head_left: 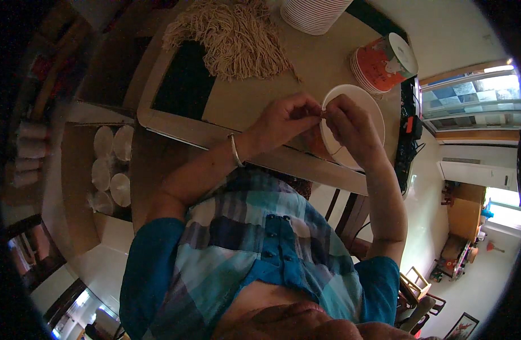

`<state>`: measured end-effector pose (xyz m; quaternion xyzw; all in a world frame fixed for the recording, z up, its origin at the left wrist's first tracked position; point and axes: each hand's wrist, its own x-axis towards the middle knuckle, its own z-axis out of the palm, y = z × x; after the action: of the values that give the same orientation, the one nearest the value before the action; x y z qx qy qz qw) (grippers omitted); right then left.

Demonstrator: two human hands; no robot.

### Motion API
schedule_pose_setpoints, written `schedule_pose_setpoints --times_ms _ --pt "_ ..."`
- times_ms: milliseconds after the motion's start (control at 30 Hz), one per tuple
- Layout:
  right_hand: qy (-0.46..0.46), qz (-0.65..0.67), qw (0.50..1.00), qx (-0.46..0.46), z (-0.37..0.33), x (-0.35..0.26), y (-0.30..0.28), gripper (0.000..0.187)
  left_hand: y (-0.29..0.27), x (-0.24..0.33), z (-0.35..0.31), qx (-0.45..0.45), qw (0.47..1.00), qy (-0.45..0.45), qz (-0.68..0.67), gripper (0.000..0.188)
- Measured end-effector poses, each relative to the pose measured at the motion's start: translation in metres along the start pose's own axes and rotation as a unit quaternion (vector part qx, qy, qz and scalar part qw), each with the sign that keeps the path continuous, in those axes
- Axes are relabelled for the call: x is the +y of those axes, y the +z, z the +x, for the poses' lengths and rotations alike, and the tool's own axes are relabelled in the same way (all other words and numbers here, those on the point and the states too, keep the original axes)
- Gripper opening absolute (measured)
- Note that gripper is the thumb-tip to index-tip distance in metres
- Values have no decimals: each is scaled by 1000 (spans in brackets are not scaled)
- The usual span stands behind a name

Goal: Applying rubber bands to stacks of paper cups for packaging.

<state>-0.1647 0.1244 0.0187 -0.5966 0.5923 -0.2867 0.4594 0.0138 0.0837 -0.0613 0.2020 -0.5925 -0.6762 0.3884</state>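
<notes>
My left hand (287, 122), with a bracelet at its wrist, and my right hand (354, 126) meet fingertip to fingertip over a white-lined paper bucket (375, 110). Both pinch at one spot near its left rim, where a thin cord seems to be held; the fingers mostly hide it. A short length of thin cord (337, 149) shows against the bucket's inside, below my right hand. The bucket's outer wall is reddish, partly covered by my hands. Beyond my left hand lies a big heap of beige cords (238, 48) on the table.
A stack of white paper buckets (314, 14) stands at the far edge, and a stack of red printed buckets (379, 65) lies tilted at the right. A black power strip (406, 133) runs along the right edge. An open carton (82, 170) with round white-topped tubs stands at the left.
</notes>
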Motion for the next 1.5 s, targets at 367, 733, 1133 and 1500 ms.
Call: schedule_pose_setpoints --times_ms 367,733,1133,1500 --pt "1 -45 999 7 0 2 -4 16 -3 -1 1 -3 999 -16 -33 11" --pt "-19 -47 999 2 -5 5 -7 11 -2 -2 0 9 1000 -21 10 11" --pt "-37 -98 994 11 -6 6 -10 14 0 -4 -4 25 999 -23 -18 10" --pt "-85 -103 990 36 -6 14 -8 12 3 -17 -11 48 996 11 -70 12"
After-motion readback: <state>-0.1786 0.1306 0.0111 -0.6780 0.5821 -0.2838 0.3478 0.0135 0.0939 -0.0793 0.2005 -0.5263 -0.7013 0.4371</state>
